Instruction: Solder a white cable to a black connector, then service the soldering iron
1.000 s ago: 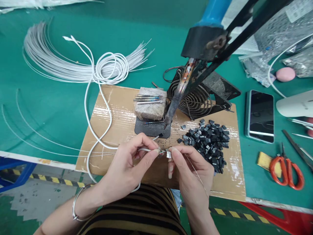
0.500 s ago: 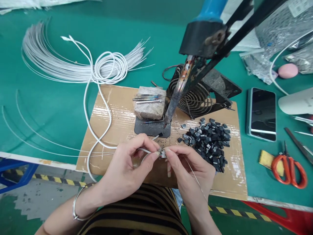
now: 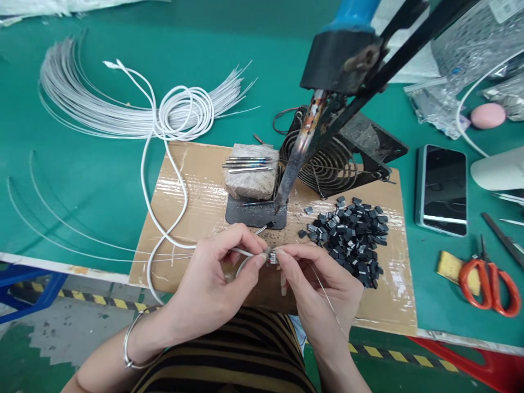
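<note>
At the green workbench point(image 3: 254, 38) before me, facing a soldering iron point(image 3: 313, 113), the left hand point(image 3: 221, 278) is pinching a white cable point(image 3: 244, 251) while the right hand point(image 3: 323, 278) is gripping a small metal connector point(image 3: 272, 257) at its tip, uncovered; both grips are hiding whether any joint is finished.

From where I stand I can't read a single word, brand or number anywhere on this bench. A pale label point(image 3: 504, 11) sits on the clear plastic packaging point(image 3: 462, 52) at the far right corner, but anything printed there is too small and blurred to make out. The nearest thing to a sign is wordless: yellow-and-black hazard striping point(image 3: 99, 300) on the floor, running past both sides of the seat.
</note>
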{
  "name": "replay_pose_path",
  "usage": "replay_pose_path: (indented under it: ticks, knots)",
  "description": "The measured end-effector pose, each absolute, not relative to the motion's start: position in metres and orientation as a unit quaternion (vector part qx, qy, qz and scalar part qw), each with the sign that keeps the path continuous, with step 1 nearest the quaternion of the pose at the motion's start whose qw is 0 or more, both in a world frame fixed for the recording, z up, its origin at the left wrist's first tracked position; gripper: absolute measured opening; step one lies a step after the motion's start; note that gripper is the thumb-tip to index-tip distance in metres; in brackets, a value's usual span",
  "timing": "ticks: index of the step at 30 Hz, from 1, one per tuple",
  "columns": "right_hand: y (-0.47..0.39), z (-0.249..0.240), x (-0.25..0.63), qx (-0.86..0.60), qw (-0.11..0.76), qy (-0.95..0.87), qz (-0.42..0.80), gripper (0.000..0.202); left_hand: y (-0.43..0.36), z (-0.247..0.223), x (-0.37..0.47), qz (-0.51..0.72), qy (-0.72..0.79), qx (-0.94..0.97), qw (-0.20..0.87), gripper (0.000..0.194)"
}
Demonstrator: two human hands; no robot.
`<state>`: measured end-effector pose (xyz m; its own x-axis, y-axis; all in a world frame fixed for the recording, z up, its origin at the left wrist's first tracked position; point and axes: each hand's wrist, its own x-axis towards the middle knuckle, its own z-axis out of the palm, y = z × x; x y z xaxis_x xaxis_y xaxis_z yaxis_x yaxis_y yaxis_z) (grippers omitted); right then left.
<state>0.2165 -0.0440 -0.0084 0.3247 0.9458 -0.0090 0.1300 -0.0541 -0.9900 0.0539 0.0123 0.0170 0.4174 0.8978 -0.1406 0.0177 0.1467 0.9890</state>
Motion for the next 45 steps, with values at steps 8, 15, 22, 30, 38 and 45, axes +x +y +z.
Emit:
replay_pose_path:
  ticks: [8, 15, 22, 30, 38, 45]
  knots:
    - [-0.042, -0.007, 0.215, -0.626, 0.528, -0.421, 0.39, 0.006, 0.009, 0.017, 0.055, 0.348, 0.42, 0.591, 0.595, 0.014]
    - [-0.039, -0.007, 0.214, -0.623, 0.542, -0.383, 0.414, 0.004, 0.006, 0.013, 0.053, 0.355, 0.413, 0.608, 0.578, 0.013]
    - [-0.039, -0.008, 0.215, -0.626, 0.539, -0.381, 0.415, 0.007, 0.007, 0.012, 0.054, 0.355, 0.418, 0.608, 0.575, 0.013]
    - [-0.043, -0.012, 0.215, -0.626, 0.52, -0.459, 0.356, 0.008, 0.01, 0.016, 0.057, 0.351, 0.434, 0.597, 0.577, 0.013]
    - [-0.049, -0.014, 0.221, -0.632, 0.508, -0.491, 0.318, 0.039, 0.016, 0.012, 0.058, 0.353, 0.452, 0.579, 0.579, 0.013]
    - [-0.051, -0.018, 0.225, -0.623, 0.518, -0.505, 0.297, 0.011, 0.023, 0.018, 0.061, 0.364, 0.459, 0.587, 0.559, 0.013]
